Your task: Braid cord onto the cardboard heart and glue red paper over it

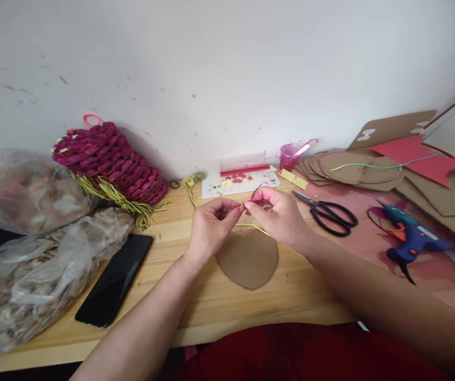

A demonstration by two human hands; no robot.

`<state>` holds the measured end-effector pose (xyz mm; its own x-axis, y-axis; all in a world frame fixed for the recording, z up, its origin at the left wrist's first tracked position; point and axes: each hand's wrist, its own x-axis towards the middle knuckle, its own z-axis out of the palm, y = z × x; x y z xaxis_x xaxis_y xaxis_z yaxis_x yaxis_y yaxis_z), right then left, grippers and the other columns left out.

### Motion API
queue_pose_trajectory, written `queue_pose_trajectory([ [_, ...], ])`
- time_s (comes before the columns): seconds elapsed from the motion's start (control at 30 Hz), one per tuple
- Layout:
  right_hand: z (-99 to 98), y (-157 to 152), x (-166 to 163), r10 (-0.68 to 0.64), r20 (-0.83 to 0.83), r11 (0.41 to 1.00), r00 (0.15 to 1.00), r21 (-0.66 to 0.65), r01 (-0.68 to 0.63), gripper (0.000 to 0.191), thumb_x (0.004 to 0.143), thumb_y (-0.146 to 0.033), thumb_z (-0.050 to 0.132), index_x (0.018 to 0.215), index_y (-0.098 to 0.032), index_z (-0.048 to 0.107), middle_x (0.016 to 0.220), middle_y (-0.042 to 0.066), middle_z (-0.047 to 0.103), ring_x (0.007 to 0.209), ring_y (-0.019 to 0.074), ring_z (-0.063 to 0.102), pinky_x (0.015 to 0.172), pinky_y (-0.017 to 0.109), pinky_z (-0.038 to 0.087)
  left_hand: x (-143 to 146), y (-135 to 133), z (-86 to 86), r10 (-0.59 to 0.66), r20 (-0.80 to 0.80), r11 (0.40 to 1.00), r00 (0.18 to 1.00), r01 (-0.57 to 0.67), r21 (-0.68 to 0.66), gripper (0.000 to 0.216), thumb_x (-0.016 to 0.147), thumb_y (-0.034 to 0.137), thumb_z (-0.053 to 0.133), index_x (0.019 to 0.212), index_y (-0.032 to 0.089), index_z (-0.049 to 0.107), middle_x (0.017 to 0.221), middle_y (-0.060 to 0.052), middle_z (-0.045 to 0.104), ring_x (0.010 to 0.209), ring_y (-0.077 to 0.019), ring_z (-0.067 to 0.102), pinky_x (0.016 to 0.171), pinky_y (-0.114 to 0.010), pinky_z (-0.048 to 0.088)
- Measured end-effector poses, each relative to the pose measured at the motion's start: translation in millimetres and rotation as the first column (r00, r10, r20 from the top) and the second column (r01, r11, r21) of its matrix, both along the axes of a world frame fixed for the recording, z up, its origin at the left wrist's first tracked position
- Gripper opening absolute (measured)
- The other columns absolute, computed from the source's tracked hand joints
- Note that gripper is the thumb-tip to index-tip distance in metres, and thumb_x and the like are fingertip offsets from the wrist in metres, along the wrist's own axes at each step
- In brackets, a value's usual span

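Note:
My left hand [216, 225] and my right hand [273, 214] meet fingertip to fingertip above the table. Both are closed in a pinch on something small and dark, too tiny to name. A thin dark bit sticks up by my right fingers. Below them runs a yellow cord [253, 226]; whether its end is in my fingers is hidden. Under my hands lies a rounded cardboard piece [247, 259] with a pointed lower end, its top covered by my hands. Just beyond, a white sheet [209, 189] carries small red, yellow and green stars [237, 179].
At right are black-handled scissors [332, 214], a blue glue gun [413, 238], stacked cardboard cutouts [342, 166], red paper [406, 153] and a pink-stained cup [290, 154]. At left lie a phone [115, 280], plastic bags [52, 275] and a magenta layered craft piece [112, 161] with yellow-green strings.

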<state>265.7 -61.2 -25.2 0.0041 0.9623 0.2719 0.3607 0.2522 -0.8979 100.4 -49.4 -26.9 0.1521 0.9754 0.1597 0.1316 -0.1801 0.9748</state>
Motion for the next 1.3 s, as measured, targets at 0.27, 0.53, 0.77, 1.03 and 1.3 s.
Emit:
queue_pose_trajectory([
  [0.27,-2.0,3.4,3.1,0.031,-0.032,1.0,0.999,0.003,-0.031,0.013,0.087,-0.03,0.062,0.081,-0.02,0.059,0.08,0.003,0.069,0.072,0.0169,0.063,0.065,0.029,0.046,-3.1,2.4,0.1,-0.067,-0.021,0.998,0.998,0.067,0.0,0.013,0.078,0.03,0.075,0.083,0.019,0.079,0.075,-0.001,0.072,0.062,-0.0116,0.055,0.059,-0.022,0.04],
  [0.53,-1.2,5.4,4.7,0.044,-0.06,0.998,0.997,-0.03,-0.046,0.014,0.087,-0.032,0.062,0.082,-0.019,0.06,0.079,0.004,0.069,0.07,0.0174,0.063,0.064,0.03,0.047,-3.5,4.1,-2.3,-0.107,0.09,0.991,0.99,0.114,-0.074,0.023,0.076,0.035,0.079,0.092,0.019,0.076,0.069,0.001,0.066,0.057,-0.0085,0.049,0.053,-0.02,0.036],
  [0.77,0.9,2.5,2.5,0.039,-0.017,0.999,0.999,-0.014,-0.04,0.014,0.086,-0.03,0.061,0.078,-0.019,0.06,0.076,0.002,0.066,0.067,0.0151,0.058,0.059,0.028,0.042,-2.8,3.3,-1.1,-0.056,-0.013,0.997,0.998,0.055,-0.046,0.019,0.076,0.036,0.077,0.077,0.016,0.076,0.067,-0.001,0.066,0.058,-0.0104,0.051,0.055,-0.022,0.036],
  [1.03,3.7,6.7,6.8,0.046,-0.046,0.998,0.998,-0.046,-0.048,0.016,0.083,-0.032,0.064,0.077,-0.018,0.062,0.074,0.002,0.065,0.066,0.0147,0.056,0.06,0.028,0.041,-5.1,2.8,0.7,-0.121,0.1,0.974,0.988,0.138,-0.177,0.024,0.076,0.034,0.077,0.091,0.016,0.075,0.067,0.001,0.066,0.054,-0.0072,0.047,0.051,-0.019,0.035],
  [1.3,4.8,5.3,4.9,0.053,-0.152,0.996,0.987,-0.062,-0.063,0.015,0.082,-0.029,0.065,0.075,-0.019,0.057,0.075,0.002,0.064,0.066,0.014,0.056,0.056,0.027,0.04,-5.6,4.3,0.0,-0.172,0.055,0.963,0.984,0.18,-0.203,0.031,0.079,0.044,0.076,0.087,0.014,0.076,0.064,0.001,0.064,0.052,-0.0054,0.047,0.049,-0.017,0.034],
])
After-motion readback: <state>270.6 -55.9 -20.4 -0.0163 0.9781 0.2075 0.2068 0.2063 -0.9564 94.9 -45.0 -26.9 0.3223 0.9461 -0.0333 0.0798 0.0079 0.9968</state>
